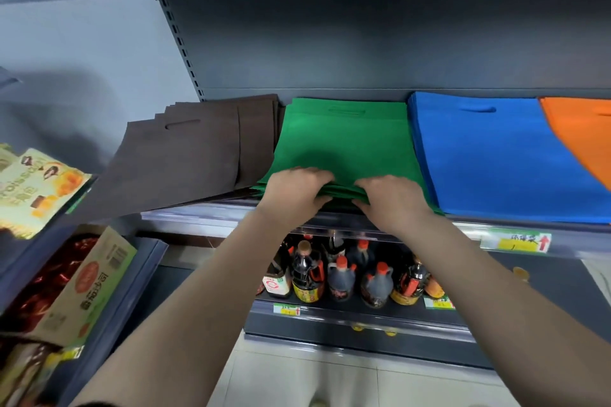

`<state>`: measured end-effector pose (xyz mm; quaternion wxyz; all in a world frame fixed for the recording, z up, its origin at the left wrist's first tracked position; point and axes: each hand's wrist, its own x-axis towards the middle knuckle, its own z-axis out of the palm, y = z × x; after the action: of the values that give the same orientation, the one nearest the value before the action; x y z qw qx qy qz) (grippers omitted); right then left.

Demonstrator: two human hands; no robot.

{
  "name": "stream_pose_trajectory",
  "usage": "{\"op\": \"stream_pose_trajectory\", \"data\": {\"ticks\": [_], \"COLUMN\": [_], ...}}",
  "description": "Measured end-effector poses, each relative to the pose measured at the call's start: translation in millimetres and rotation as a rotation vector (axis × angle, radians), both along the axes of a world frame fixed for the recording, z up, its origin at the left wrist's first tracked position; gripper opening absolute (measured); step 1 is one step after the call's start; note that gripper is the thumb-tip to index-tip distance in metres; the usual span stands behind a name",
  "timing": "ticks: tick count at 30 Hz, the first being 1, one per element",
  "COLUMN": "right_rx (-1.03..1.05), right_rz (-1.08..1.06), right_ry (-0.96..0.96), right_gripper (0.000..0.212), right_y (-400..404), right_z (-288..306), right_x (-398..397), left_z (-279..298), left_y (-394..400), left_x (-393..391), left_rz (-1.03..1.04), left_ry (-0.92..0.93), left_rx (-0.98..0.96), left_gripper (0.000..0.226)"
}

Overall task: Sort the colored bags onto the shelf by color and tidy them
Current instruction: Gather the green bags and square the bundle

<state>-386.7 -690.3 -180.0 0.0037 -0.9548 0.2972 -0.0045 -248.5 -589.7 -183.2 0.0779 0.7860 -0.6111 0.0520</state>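
Grey metal shop shelf point(330, 220): left hand point(294, 190) and right hand point(393, 200) fingers curl over stacked flat green fabric bags point(344, 139), gripping the front edge.

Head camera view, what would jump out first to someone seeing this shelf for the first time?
The row of flat bag stacks on the middle shelf: brown bags fanned out at the left, then green bags, blue bags and orange bags at the right edge. Next, the left hand and right hand gripping the green stack's front edge. Below sit dark sauce bottles.
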Motion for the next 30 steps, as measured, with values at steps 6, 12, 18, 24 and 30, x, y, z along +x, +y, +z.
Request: {"op": "stream_pose_trajectory", "data": {"ticks": [6, 12, 18, 24, 30], "right_rx": [0.017, 0.011, 0.235, 0.361, 0.408], "right_rz": [0.017, -0.004, -0.187, -0.331, -0.431], "right_ry": [-0.096, -0.123, -0.301, -0.362, -0.404], "right_gripper": [0.035, 0.039, 0.048, 0.056, 0.058], "right_y": [-6, -6, -9, -6, -4], "right_z": [-8, -7, 2, 8, 10], "right_x": [-4, -3, -8, -4, -3], "left_z": [-1, -13, -19, -16, -16], "left_y": [48, 62, 63, 67, 83], "left_x": [36, 52, 68, 80, 103], "left_rz": [0.249, 0.473, 0.398, 0.274, 0.189], "left_ry": [-0.038, 0.139, 0.177, 0.056, 0.058], "left_rx": [-0.222, -0.101, -0.169, -0.102, -0.115], "left_gripper": [0.065, 0.043, 0.027, 0.026, 0.022]}}
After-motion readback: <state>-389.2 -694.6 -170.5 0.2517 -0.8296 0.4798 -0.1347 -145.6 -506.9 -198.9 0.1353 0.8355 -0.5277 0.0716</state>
